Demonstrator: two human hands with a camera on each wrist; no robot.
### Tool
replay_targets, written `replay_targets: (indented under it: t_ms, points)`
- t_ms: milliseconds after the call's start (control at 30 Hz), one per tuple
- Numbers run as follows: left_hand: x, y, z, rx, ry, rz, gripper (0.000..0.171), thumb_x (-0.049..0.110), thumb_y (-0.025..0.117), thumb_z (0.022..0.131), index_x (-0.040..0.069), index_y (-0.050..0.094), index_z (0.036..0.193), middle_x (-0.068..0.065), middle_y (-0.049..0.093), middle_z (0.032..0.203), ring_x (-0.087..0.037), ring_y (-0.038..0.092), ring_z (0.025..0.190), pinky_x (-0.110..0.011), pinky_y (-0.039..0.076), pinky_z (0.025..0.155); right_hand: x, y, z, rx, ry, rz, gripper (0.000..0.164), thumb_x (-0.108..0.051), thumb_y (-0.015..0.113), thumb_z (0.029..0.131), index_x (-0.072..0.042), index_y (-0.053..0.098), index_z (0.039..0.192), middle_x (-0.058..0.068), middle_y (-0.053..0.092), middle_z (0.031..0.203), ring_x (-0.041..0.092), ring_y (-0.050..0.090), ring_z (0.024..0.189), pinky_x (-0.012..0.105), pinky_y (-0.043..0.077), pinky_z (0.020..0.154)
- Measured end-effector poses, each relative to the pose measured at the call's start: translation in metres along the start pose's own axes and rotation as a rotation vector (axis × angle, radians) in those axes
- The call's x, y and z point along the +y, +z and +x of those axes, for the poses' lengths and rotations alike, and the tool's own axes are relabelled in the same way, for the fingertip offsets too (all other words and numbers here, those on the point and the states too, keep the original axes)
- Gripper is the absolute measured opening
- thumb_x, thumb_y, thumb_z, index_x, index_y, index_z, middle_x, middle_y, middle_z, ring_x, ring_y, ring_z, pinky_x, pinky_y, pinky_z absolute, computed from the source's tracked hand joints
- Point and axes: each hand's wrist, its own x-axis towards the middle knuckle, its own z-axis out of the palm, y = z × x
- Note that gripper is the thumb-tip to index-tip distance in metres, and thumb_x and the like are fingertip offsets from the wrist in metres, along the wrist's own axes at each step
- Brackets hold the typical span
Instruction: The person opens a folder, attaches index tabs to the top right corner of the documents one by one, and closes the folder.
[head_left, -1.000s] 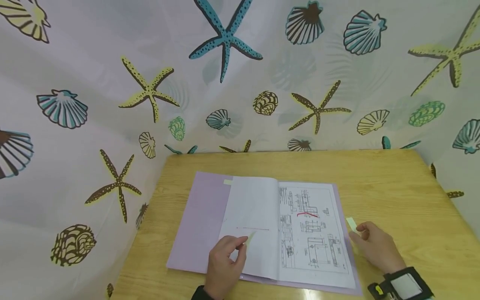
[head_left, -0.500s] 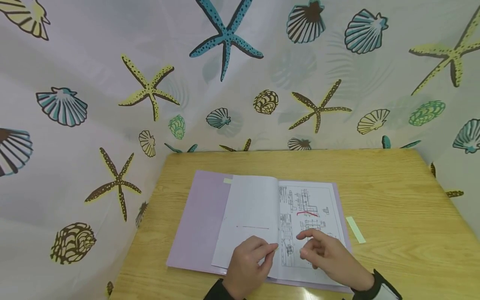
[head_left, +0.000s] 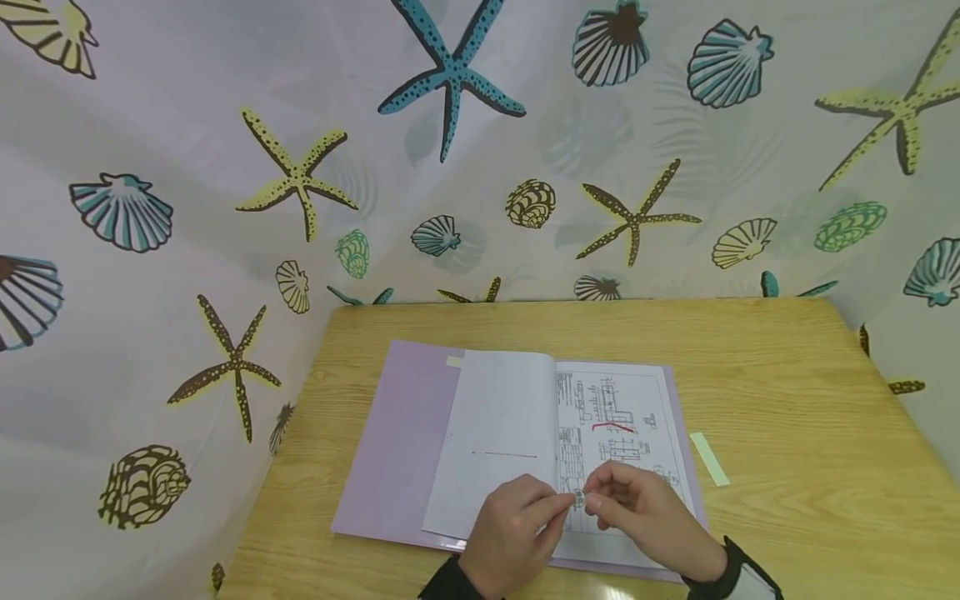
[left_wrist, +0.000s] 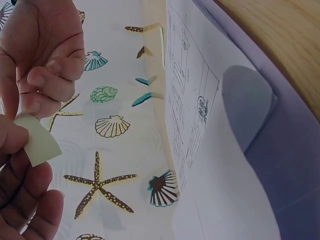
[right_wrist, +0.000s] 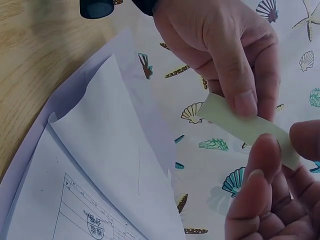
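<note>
Above the open lilac folder (head_left: 393, 437), my left hand (head_left: 517, 529) pinches a small pale green strip (left_wrist: 44, 146) between thumb and finger. The thumb and fingers of my right hand (head_left: 648, 512) close on the strip's other end, as the right wrist view shows. The strip looks thin, slightly bent and paper-like; its exact kind is unclear. Under the hands lie a white left page (head_left: 498, 400) with one thin line and a right page (head_left: 652, 417) with technical drawings and a red mark. In the head view the fingers hide nearly all of the strip.
A second pale green strip (head_left: 708, 459) lies on the wooden table (head_left: 795, 375) right of the folder. Another small pale piece (head_left: 454, 362) sticks out at the left page's top edge. A shell-and-starfish patterned curtain (head_left: 480, 225) stands behind and at the sides.
The right hand let go of the strip on the table and moved left to meet the left hand. The left hand moved right with its strip, and the right fingers closed on it.
</note>
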Motion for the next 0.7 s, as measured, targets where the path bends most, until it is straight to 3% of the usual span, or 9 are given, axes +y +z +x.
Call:
replay_targets:
  t_ms: [167, 333, 567, 700]
  points:
    - [0.001, 0.001, 0.0, 0.002, -0.013, -0.003, 0.013, 0.011, 0.069, 0.077, 0.012, 0.072, 0.09, 0.009, 0.058, 0.077, 0.001, 0.05, 0.07, -0.006, 0.037, 0.063, 0.004, -0.002, -0.002, 0.002, -0.068, 0.028, 0.004, -0.002, 0.053, 0.091, -0.002, 0.056, 0.094, 0.009, 0.059, 0.082, 0.02, 0.059, 0.066, 0.034, 0.052, 0.058]
    - [0.001, 0.001, 0.0, -0.016, -0.043, -0.028, 0.021, 0.022, 0.068, 0.08, 0.013, 0.067, 0.1, 0.007, 0.058, 0.087, -0.002, 0.052, 0.08, -0.011, 0.042, 0.07, 0.004, -0.005, -0.002, -0.021, -0.119, 0.069, 0.007, 0.005, 0.051, 0.09, 0.001, 0.055, 0.094, 0.011, 0.058, 0.08, 0.02, 0.059, 0.066, 0.033, 0.051, 0.057]
    - [-0.003, 0.0, 0.0, -0.055, -0.061, -0.053, 0.027, 0.03, 0.061, 0.086, 0.012, 0.064, 0.107, 0.006, 0.06, 0.095, -0.003, 0.054, 0.089, -0.016, 0.045, 0.076, 0.002, -0.009, -0.003, -0.054, -0.099, 0.108, 0.009, 0.005, 0.049, 0.091, 0.0, 0.055, 0.094, 0.011, 0.057, 0.079, 0.021, 0.057, 0.066, 0.031, 0.048, 0.055]
    - [-0.006, 0.0, -0.001, -0.096, -0.089, -0.094, 0.025, 0.028, 0.063, 0.085, 0.012, 0.065, 0.105, 0.006, 0.061, 0.093, -0.001, 0.054, 0.087, -0.014, 0.044, 0.074, -0.001, -0.01, -0.004, -0.065, -0.037, 0.125, 0.004, 0.0, 0.051, 0.091, -0.001, 0.055, 0.093, 0.016, 0.056, 0.078, 0.021, 0.057, 0.067, 0.03, 0.048, 0.056]
